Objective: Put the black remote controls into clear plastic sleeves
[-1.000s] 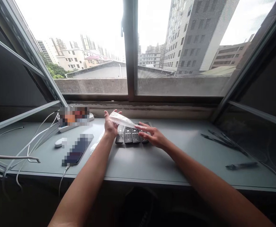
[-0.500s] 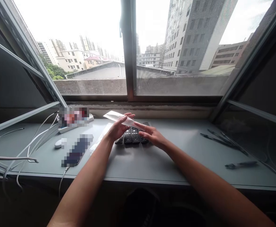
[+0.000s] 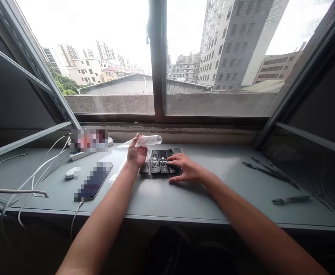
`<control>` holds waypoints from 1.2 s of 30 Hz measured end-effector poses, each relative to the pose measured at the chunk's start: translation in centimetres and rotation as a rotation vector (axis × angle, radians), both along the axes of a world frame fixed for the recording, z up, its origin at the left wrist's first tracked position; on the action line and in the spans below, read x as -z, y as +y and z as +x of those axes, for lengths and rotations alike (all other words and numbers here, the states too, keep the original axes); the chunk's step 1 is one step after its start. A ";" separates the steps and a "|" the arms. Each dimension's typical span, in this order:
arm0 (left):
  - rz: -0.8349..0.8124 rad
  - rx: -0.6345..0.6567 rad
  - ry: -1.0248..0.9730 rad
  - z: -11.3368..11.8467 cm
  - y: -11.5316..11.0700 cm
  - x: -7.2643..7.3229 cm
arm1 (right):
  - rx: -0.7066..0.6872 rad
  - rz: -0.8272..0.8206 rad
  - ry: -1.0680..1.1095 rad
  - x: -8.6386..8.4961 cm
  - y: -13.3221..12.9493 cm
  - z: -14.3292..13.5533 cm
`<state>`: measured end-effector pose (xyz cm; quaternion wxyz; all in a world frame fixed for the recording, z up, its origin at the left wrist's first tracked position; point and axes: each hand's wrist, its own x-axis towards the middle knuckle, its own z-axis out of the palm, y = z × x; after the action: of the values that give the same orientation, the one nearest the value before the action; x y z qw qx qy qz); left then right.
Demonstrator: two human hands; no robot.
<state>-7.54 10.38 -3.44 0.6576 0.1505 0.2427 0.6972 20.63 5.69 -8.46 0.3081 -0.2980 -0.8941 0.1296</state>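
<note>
Pinched between the thumb and fingers of my left hand [image 3: 137,153] is a clear plastic sleeve [image 3: 151,140]; its mouth gapes open toward the right. Several black remote controls [image 3: 163,162] lie side by side on the grey table, and clear plastic shows around the outer ones. My right hand [image 3: 182,168] has its fingers spread over the rightmost remote, with the fingertips at its upper part and the thumb near its lower end. It grips nothing that I can make out. More clear plastic [image 3: 117,172] lies flat beside my left forearm.
On the left of the table [image 3: 210,202] are a phone [image 3: 97,183] on a cable, a white earbud case [image 3: 70,173], a power strip [image 3: 89,152] and loose white cables. Pens [image 3: 291,200] and dark cables lie at the right. A window frame rises behind.
My right hand has let go of the plastic sleeve and moved down to the remotes, fingers spreading. The sleeve in my left hand now has its right end opened round.
</note>
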 end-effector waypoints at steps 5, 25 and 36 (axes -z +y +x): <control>-0.019 -0.017 -0.032 -0.2 0.2 0.2 | -0.072 -0.027 0.026 0.6 1.2 -0.1; -0.028 0.025 -0.005 0.2 -0.1 0.0 | 0.110 -1.047 1.355 -3.1 -0.1 -0.5; -0.038 0.041 0.019 0.2 0.1 0.4 | -0.189 -1.390 1.271 -4.0 -1.4 -0.7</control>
<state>-7.30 10.51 -3.89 0.6723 0.1493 0.2590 0.6773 19.93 4.33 -4.48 0.4793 -0.2148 -0.3017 0.7957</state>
